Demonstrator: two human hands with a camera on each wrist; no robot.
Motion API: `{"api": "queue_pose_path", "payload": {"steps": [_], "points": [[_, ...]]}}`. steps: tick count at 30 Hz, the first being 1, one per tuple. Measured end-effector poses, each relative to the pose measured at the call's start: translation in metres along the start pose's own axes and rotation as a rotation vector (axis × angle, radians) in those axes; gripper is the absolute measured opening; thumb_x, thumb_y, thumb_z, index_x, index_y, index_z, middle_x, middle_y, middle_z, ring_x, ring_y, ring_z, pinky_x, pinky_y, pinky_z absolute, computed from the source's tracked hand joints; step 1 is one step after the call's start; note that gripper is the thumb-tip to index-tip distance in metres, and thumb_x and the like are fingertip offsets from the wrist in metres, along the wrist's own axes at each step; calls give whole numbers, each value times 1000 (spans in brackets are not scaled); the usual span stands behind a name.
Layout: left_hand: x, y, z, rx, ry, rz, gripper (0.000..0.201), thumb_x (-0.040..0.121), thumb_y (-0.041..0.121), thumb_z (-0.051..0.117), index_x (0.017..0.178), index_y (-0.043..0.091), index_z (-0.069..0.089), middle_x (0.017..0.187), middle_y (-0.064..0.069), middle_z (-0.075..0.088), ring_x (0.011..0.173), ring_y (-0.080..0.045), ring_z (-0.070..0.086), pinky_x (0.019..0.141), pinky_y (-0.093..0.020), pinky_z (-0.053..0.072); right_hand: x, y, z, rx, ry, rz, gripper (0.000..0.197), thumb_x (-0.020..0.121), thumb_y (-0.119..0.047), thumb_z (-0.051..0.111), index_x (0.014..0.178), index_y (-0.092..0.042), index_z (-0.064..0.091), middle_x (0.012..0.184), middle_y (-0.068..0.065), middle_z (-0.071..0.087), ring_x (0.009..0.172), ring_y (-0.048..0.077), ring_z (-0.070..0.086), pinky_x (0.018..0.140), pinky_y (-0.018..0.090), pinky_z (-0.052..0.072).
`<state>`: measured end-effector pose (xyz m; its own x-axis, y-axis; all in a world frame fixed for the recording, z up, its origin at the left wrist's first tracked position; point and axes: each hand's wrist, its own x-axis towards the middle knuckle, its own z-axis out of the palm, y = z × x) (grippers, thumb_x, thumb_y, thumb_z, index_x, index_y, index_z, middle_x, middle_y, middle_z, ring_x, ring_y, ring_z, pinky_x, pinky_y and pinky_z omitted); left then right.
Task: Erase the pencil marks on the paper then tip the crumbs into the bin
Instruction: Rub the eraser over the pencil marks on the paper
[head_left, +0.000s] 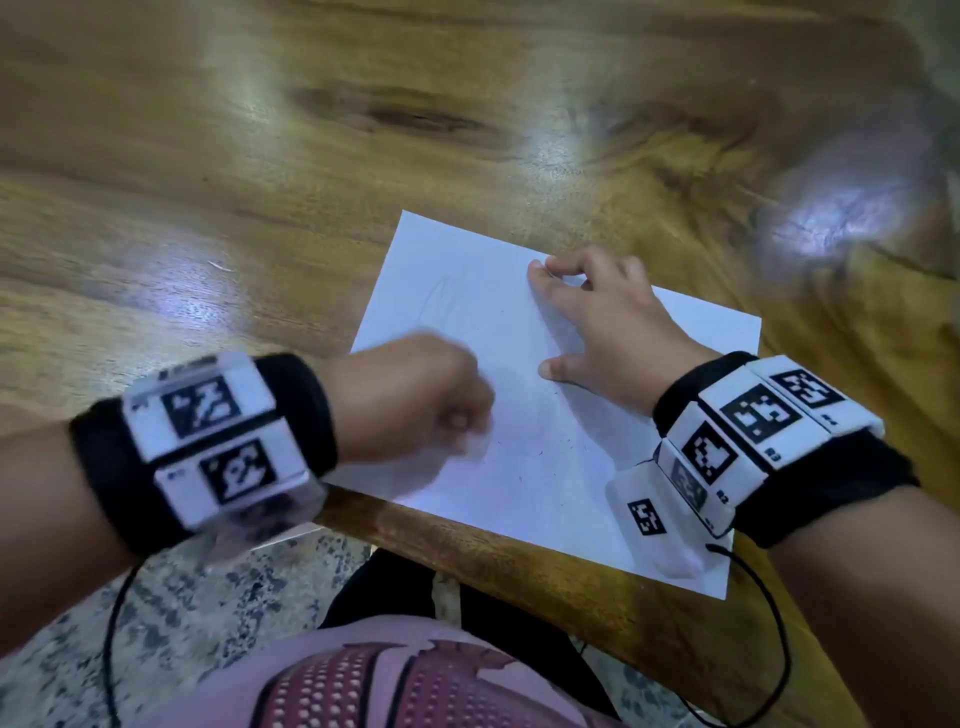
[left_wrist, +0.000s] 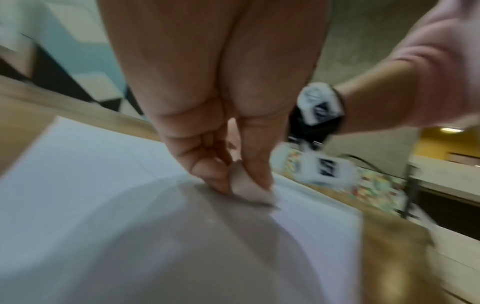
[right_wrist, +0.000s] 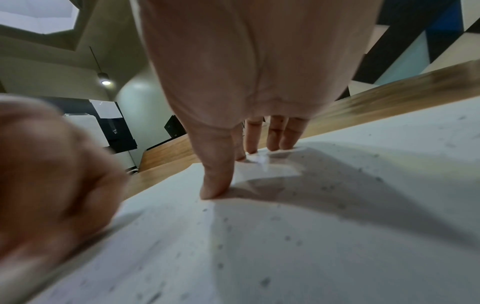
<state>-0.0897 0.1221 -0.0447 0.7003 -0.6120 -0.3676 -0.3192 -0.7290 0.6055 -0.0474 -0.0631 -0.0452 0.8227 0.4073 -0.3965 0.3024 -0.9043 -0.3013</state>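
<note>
A white sheet of paper (head_left: 467, 270) lies on the wooden table (head_left: 260, 208), its near corner hanging over the table's edge. Faint pencil marks (head_left: 441, 301) show on its far left part. My left hand (head_left: 467, 431), blurred by motion, pinches a whitish eraser (left_wrist: 246, 185) between thumb and fingers and presses it on the paper (left_wrist: 78, 174). My right hand (head_left: 543, 319) rests on the sheet with thumb and fingertips (right_wrist: 210, 191) spread and pressing down. Dark eraser crumbs (right_wrist: 327, 188) are scattered over the paper (right_wrist: 285, 257). No bin is in view.
The table's front edge (head_left: 467, 545) runs diagonally just below the paper, with speckled floor (head_left: 208, 597) beneath. A yellow cloth or surface (head_left: 857, 322) lies beyond the sheet's right side. Bare wood stretches far and left of the paper.
</note>
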Motion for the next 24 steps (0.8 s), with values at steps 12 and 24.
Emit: {"api": "queue_pose_path", "payload": {"steps": [12, 24], "points": [[-14, -10, 2, -2, -76, -64, 4, 75, 13, 68, 74, 17, 68, 75, 10, 58, 66, -5, 54, 60, -6, 34, -1, -2, 0, -7, -9, 6, 83, 80, -30, 68, 147, -26, 19, 145, -6, 21, 126, 20, 20, 107, 30, 28], [-21, -11, 10, -51, 41, -52, 8, 76, 15, 67, 70, 20, 65, 75, 9, 54, 66, -7, 54, 63, -22, 41, -1, -2, -1, -2, -33, 20, 84, 80, -30, 67, 147, -26, 17, 146, -8, 20, 126, 18, 20, 107, 29, 26]]}}
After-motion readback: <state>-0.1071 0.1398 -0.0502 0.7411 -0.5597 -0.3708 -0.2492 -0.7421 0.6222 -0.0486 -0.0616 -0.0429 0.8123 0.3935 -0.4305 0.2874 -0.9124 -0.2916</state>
